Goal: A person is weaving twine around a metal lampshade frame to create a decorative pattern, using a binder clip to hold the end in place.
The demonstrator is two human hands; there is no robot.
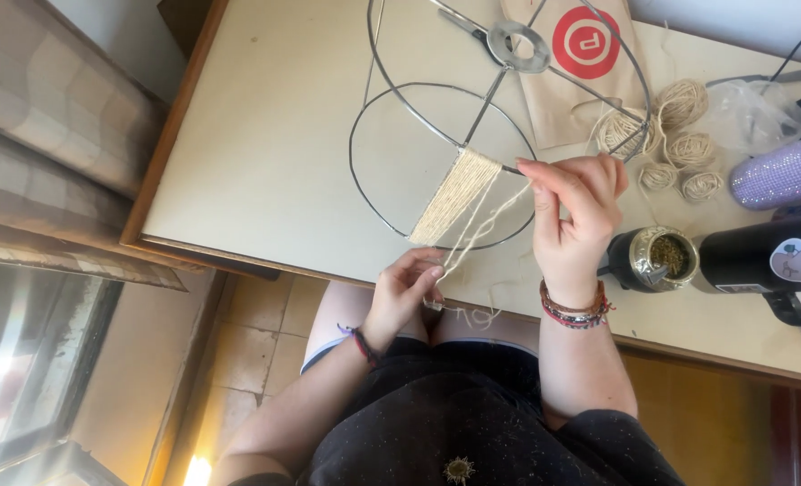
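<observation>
A wire lampshade frame (pixel 391 108) lies on the cream table (pixel 265 153), with a band of pale twine (pixel 459 193) wound between its two rings. My left hand (pixel 405 292) pinches loose twine strands below the near ring, at the table's front edge. My right hand (pixel 576 220) is raised beside the frame's upper ring, its fingertips pinched on the twine strand that runs down toward my left hand.
Several small balls of twine (pixel 679 135) sit right of the frame, near a brown paper bag (pixel 571 72). A metal cup of green herb (pixel 657 259), a black flask (pixel 769 261) and a sparkly purple cylinder (pixel 783 171) stand at the right. Tiled floor lies below.
</observation>
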